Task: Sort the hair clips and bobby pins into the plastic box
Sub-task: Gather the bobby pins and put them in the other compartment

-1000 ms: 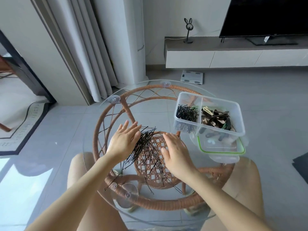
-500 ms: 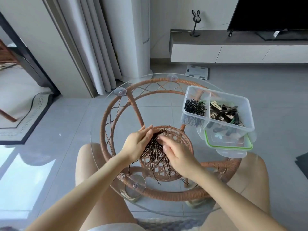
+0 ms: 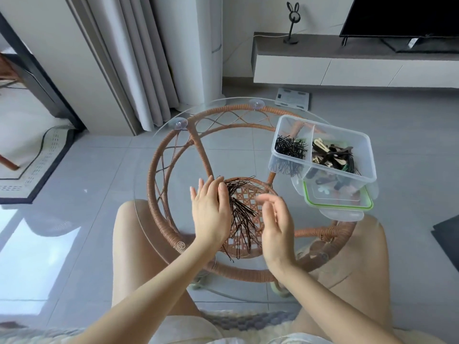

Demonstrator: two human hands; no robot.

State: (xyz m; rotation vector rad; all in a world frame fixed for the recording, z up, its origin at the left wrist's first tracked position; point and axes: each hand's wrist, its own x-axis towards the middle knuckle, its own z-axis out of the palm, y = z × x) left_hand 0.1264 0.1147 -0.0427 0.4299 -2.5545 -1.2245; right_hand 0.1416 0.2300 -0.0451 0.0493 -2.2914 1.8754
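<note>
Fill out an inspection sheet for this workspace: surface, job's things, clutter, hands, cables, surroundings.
Surface: round glass tabletop on a rattan frame.
Job's things: loose bobby pins heaped at the table's middle; plastic box at the right, sorted pins in its left compartment, hair clips in its right; the box stands on its green-rimmed lid.
Clutter: nothing seen.
Hands: left hand open, straight fingers against the heap's left side; right hand open, right of the heap, contact cannot be told.
Cables: one pale cable on the low cabinet.
Surroundings: tiled floor, curtain, television, bathroom scale, rug at far left.
</note>
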